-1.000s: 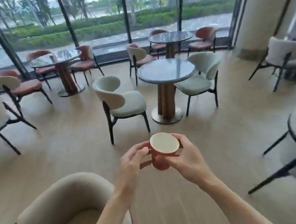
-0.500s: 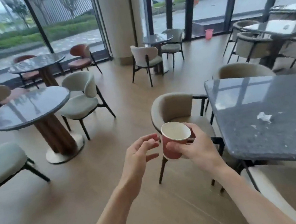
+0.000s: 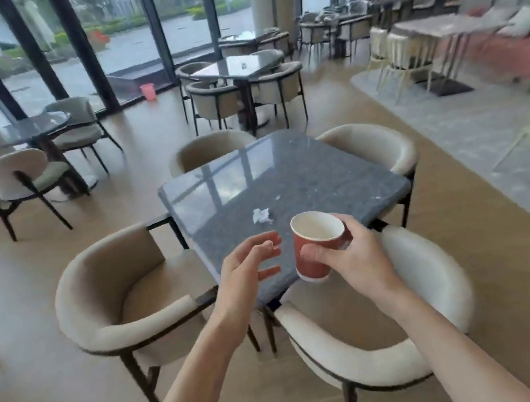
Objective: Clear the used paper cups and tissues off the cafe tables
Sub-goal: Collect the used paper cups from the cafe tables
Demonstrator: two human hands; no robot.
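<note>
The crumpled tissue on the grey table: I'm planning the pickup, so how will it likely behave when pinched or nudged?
The crumpled tissue looks thin and wadded, so it should be very light and squash under a pinch. Lying loose on the glossy grey table, it would probably slide or flutter away if nudged. The free left hand is the one to take it; the right hand holds the red paper cup.

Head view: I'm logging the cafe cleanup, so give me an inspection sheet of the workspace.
Surface: grey stone table, glossy, with small white scraps.
Job's things: red paper cup, held tilted above the table's near corner; crumpled tissue lying on the table.
Clutter: white bit on the farther table, too small to identify.
Hands: right hand grips the cup; left hand open, holding nothing, near the tissue.
Cables: nothing seen.
Surroundings: beige armchairs around the table, pink bin by the windows.
</note>
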